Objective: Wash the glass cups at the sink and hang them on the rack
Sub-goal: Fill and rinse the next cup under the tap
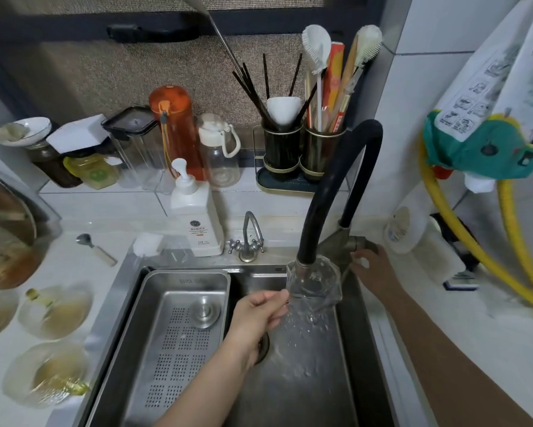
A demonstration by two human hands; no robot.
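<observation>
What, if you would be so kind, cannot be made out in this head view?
- Rack: nowhere in the head view.
- Faucet handle: covered by the right hand.
- Glass cup: rim blurred by water, held by the left hand.
- Soap bottle label: too small.

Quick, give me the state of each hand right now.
Left hand: pinching the glass cup under the black faucet spout.
Right hand: fingers curled on the tap handle.
</observation>
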